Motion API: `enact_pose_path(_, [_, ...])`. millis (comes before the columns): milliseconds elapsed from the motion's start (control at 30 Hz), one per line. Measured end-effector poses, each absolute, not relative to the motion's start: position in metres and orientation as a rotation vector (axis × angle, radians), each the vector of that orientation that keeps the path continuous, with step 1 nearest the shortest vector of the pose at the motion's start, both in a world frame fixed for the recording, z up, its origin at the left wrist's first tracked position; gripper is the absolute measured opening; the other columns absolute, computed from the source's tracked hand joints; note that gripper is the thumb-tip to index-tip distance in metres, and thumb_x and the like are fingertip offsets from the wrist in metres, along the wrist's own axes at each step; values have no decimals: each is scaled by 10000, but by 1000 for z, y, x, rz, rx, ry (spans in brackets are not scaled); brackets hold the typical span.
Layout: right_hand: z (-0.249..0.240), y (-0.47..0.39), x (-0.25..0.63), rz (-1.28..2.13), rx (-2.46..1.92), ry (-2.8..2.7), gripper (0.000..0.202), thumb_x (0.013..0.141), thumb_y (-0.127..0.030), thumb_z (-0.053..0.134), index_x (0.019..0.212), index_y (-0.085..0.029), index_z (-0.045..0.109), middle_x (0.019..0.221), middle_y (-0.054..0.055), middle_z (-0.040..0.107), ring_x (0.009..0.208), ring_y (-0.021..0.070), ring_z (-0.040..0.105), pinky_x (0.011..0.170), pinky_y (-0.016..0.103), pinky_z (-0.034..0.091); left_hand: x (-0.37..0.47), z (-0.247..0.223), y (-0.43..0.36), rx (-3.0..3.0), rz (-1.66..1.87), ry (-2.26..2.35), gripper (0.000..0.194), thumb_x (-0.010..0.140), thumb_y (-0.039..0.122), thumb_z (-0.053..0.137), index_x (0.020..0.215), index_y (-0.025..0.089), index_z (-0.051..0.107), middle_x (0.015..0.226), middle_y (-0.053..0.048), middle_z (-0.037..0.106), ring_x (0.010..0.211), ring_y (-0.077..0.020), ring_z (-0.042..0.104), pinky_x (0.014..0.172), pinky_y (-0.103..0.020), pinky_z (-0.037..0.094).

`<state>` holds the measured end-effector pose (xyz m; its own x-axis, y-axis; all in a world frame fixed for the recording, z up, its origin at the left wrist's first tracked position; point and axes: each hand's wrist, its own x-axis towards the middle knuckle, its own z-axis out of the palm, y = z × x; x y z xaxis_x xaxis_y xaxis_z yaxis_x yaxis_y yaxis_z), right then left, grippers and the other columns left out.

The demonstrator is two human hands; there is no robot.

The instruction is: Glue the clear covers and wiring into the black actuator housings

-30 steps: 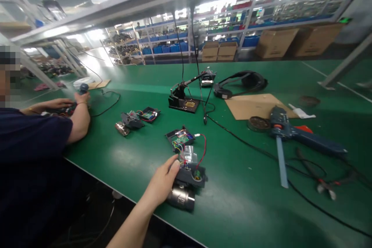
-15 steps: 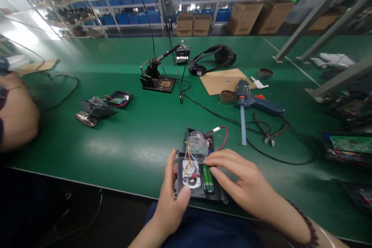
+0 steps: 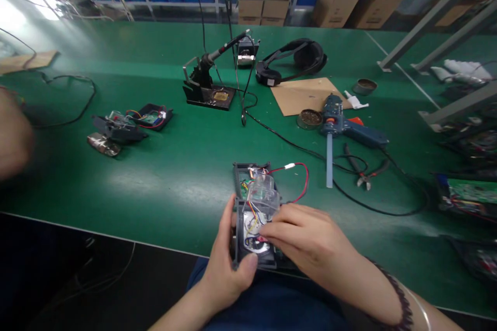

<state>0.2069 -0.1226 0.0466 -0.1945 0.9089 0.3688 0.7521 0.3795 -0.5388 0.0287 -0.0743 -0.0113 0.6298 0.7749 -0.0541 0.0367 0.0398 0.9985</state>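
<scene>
My left hand (image 3: 229,253) grips the left side of a dark device housing (image 3: 239,230), its thumb on the lower edge. Inside the housing lies a silvery mechanism (image 3: 251,225) with yellow, red and blue wires. Fingers of my right hand (image 3: 306,238) are pinched together over the mechanism, at a small pink-red part (image 3: 262,239); whether they hold it or a wire is hard to tell. A clear plastic cover (image 3: 264,190) stands at the housing's top. Behind it is an open housing half (image 3: 241,178) with a green board and a red wire loop (image 3: 307,181).
A soldering iron in its stand (image 3: 209,93), a headset (image 3: 291,62), cardboard (image 3: 298,94), a glue gun (image 3: 353,129) and pliers (image 3: 364,178) lie beyond. Another opened device (image 3: 124,126) is at left, near a person's blurred arm (image 3: 13,134). Circuit boards (image 3: 469,191) lie right.
My right hand has moved left from the clear cover to over the mechanism, its fingers now closed together. The green batteries are now hidden. The camera view has tilted down slightly.
</scene>
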Motion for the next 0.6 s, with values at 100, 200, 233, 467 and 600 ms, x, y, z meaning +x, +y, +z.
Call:
enact_pose_path(100, [47,-121,206,287,-1468,-2005,410,1073,-228,331,826,-168,652,746,41,605,658,174,542,578,274,391,28,-7,-74,1416,607,767,834,812,382,561,1455,58,140,1254,-166,588,1148,-261,581,1023,-342,446])
enact_pose_path(200, [47,-121,205,273,-1474,-2011,366,1053,-192,364,813,-175,640,733,36,585,653,179,527,585,281,376,24,-3,-74,1341,537,769,830,823,385,574,1473,119,132,1270,-143,574,1155,-263,571,1012,-355,453])
enact_pose_path(233, [47,-122,205,276,-1468,-2010,345,1047,-187,379,818,-177,637,733,34,584,652,180,524,585,284,371,22,-2,-73,1308,520,749,836,827,398,588,1479,150,127,1284,-131,564,1157,-263,569,1008,-358,456])
enact_pose_path(467, [49,-122,207,329,-1436,-2056,358,1049,-153,343,825,-173,621,727,25,596,625,176,481,570,301,326,12,0,-69,1202,465,688,788,831,425,619,1472,248,197,1340,-80,529,1213,-271,523,1074,-410,377])
enact_pose_path(600, [50,-124,204,263,-1505,-2067,392,1052,-167,303,774,-168,581,703,31,549,625,180,484,583,296,326,17,11,-68,1195,427,786,796,775,306,639,1442,218,214,1238,-89,599,1126,-252,577,1035,-401,411])
